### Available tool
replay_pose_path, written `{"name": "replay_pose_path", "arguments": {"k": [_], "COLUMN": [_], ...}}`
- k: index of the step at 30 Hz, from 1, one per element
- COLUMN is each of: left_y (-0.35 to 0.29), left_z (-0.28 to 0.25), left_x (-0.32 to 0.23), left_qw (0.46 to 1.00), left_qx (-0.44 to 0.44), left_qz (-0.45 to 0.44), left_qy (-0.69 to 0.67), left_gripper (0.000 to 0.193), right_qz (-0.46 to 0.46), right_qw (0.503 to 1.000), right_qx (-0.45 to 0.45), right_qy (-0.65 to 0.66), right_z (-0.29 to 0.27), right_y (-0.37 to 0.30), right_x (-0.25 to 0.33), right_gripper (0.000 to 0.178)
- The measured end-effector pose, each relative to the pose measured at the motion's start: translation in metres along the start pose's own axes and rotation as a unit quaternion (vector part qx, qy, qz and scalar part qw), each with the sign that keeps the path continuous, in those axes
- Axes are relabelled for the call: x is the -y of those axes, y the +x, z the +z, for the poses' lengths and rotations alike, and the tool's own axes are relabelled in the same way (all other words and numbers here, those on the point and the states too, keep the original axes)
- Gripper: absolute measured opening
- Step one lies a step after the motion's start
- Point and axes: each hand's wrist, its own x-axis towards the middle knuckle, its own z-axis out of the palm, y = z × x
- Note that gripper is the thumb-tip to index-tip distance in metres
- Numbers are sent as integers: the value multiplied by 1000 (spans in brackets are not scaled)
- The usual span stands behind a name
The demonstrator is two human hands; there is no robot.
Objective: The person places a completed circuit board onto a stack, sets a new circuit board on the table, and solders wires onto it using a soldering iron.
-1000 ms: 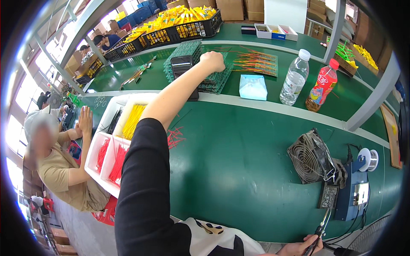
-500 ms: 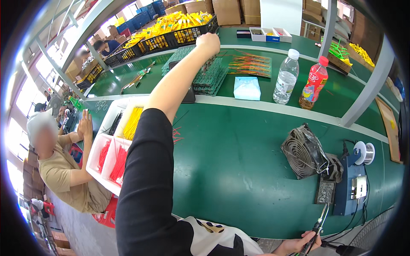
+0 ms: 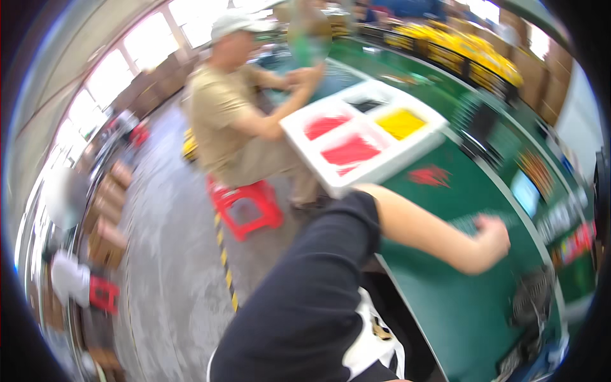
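Observation:
My left hand [image 3: 490, 247], smeared by motion, is over the green bench with its fingers closed. A pale greenish sheet, apparently a circuit board panel [image 3: 476, 221], shows blurred at the fingers. To its left lies a small pile of red wires [image 3: 431, 176]. A white partitioned tray [image 3: 337, 183] with red, yellow and black wires stands farther left, near the bench edge. Beyond the hand is a stack of green circuit board panels [image 3: 466, 114]. My right hand is out of the picture.
A co-worker in a cap [image 3: 219, 121] sits beside the tray on a red stool [image 3: 270, 210]. A dark fan [image 3: 533, 296] stands at the right. A clear bottle [image 3: 560, 218] and a red-labelled bottle [image 3: 576, 245] stand behind a rail. Crates of yellow items [image 3: 464, 49] line the back.
My view has swung left. My left hand has come back from the board stack to the near bench, with a blurred sheet at its fingers. My right hand, earlier holding a soldering iron, has left view.

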Motion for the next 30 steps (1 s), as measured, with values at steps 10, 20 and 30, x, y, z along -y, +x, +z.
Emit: {"name": "replay_pose_path", "arguments": {"k": [10, 20, 30], "left_y": [-65, -111, -174], "left_z": [9, 14, 79], "left_x": [-102, -17, 5], "left_qw": [996, 957, 842], "left_qx": [-75, -126, -246], "left_qz": [10, 155, 84], "left_qy": [51, -211, -473], "left_gripper": [32, 47, 60], "right_qz": [9, 2, 101], "right_qw": [995, 998, 982], "right_qx": [48, 27, 103], "right_qy": [83, 52, 125], "right_z": [27, 30, 67], "right_y": [-2, -1, -4], "right_x": [53, 63, 53], "right_gripper": [25, 27, 22]}}
